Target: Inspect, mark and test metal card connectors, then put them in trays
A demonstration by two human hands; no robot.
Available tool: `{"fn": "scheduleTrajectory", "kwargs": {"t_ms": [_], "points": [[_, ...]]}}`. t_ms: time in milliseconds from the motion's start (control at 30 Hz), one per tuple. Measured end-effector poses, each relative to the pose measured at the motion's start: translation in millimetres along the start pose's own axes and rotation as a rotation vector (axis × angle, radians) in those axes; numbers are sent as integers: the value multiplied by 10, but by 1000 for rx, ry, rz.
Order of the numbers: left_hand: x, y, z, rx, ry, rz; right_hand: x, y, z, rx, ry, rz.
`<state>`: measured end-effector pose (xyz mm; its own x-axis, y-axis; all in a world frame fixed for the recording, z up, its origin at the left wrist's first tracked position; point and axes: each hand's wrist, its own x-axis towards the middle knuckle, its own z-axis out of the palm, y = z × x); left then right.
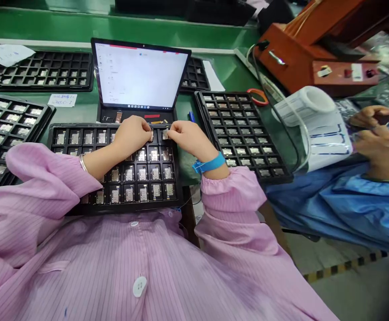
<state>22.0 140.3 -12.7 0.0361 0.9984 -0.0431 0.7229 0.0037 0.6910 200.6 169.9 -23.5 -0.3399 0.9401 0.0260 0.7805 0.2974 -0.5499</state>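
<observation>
A black compartment tray (pixel 64 131) with several small metal parts lies right in front of me. My left hand (pixel 130 133) rests over its top row, fingers curled in a pinch on a small metal part (pixel 151 135). My right hand (pixel 188 136), with a blue wrist strap (pixel 209 164), is pinched on another small metal part (pixel 165 133) just beside it. Both hands meet at the tray's far edge, below the tablet screen (pixel 141 76). My pink sleeves cover the tray's near corners.
More black trays of parts lie at the left (pixel 10 125), back left (pixel 40 69) and right (pixel 241 133). A label roll (pixel 310 104) and an orange machine (pixel 301 53) stand at the right. A co-worker in blue has both hands (pixel 378 133) there.
</observation>
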Motion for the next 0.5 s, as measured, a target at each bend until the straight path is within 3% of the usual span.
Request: {"fn": "scheduleTrajectory", "kwargs": {"t_ms": [67,133,333,400,500], "points": [[32,-15,62,31,14,1,-18,14,10,-11,3,1],[12,-6,7,58,34,24,-76,23,6,-20,40,-1],[-229,-121,-587,194,169,81,-393,30,-7,73,245,-58],[-348,-236,-695,330,128,124,-514,1,-5,119,259,-82],[-502,-401,-646,531,27,275,-679,-85,6,148,263,-98]]}}
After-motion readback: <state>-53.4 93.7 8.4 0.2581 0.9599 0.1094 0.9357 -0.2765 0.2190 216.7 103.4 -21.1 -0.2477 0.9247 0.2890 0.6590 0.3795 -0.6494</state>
